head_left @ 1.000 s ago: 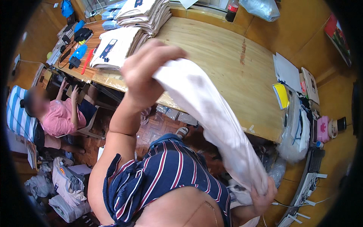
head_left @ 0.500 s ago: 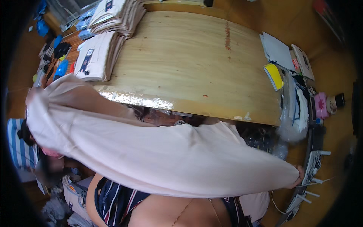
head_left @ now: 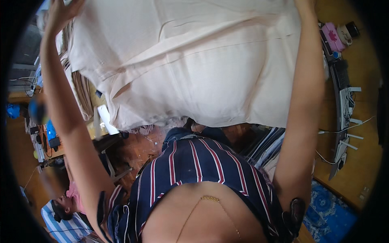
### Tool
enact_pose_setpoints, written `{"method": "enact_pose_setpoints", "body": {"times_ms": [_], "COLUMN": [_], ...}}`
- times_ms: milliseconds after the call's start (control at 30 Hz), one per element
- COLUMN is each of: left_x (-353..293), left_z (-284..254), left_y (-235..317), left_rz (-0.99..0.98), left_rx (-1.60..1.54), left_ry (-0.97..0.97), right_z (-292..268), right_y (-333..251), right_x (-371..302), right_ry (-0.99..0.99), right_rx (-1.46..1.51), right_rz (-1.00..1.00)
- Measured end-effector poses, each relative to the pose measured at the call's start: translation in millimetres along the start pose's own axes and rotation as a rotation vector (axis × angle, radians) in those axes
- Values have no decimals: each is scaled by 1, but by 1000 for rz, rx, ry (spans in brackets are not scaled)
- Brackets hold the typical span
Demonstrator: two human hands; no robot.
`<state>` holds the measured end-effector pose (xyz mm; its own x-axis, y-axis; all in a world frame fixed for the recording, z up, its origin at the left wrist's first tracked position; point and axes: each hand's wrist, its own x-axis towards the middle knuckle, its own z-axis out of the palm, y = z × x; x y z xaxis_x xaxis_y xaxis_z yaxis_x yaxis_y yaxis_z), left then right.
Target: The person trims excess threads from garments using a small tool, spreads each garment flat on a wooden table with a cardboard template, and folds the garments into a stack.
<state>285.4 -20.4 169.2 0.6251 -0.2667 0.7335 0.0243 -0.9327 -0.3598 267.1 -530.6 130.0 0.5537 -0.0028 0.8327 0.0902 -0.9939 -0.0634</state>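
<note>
A large cream cloth [head_left: 194,60] lies spread out in front of me, creased across its middle, its near edge hanging loosely toward my waist. Both my arms reach forward along its sides. At the upper left, my left hand [head_left: 64,13] is at the cloth's edge; its fingers show only in part and look closed on the fabric. My right hand [head_left: 304,4] is at the far right side of the cloth, and the frame cuts off its fingers. The cloth's far edge is out of view.
Folded fabric [head_left: 81,95] is stacked by the left arm. Another person [head_left: 77,196] is at the lower left, near a blue-and-white striped cloth [head_left: 60,220]. On the right are a pink box [head_left: 333,36], white devices with cables [head_left: 344,109] and a blue patterned cloth [head_left: 330,212].
The cloth, held stretched sideways in front of my chest, has moved forward and now spreads out over the place where the table showed. Both arms have reached farther ahead.
</note>
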Motion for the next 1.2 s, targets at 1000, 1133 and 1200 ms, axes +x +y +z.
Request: {"method": "enact_pose_setpoints", "body": {"times_ms": [1000, 1133, 1200], "left_x": [-252, -286, -292], "left_z": [85, 13, 7], "left_y": [87, 108, 115], "left_rz": [-560, -674, -664], "left_rx": [-490, -804, -785], "left_ry": [-406, -716, -677], "right_z": [112, 114, 111], "right_y": [-311, -309, -311], "right_x": [-250, -244, -241], "right_ry": [-832, -899, -888], "right_rx": [1240, 1298, 1192], "right_rz": [-43, 16, -129]}}
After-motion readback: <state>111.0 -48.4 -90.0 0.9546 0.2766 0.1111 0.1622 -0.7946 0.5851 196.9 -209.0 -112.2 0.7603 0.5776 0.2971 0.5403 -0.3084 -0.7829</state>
